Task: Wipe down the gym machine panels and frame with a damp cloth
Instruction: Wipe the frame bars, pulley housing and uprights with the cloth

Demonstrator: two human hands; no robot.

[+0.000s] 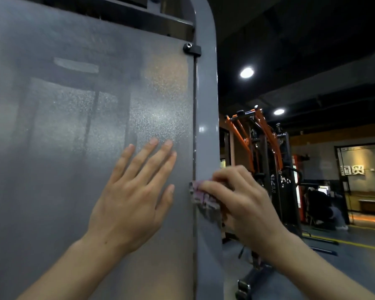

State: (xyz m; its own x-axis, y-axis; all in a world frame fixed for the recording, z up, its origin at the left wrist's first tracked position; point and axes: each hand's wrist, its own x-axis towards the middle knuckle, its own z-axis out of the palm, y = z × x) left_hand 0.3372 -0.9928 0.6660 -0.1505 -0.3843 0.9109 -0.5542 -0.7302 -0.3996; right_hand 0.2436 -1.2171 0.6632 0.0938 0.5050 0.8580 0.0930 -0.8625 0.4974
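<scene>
A tall grey machine panel fills the left of the view, frosted and faintly reflective. Its grey steel frame post runs down its right edge. My left hand lies flat on the panel with its fingers straight and spread. My right hand grips a small pink and grey cloth and presses it against the frame post at mid height. Most of the cloth is hidden under the fingers.
A black bolt bracket joins panel to post near the top. Behind on the right stands an orange and black cable machine. The grey floor has yellow lines. A person sits at a desk farther back.
</scene>
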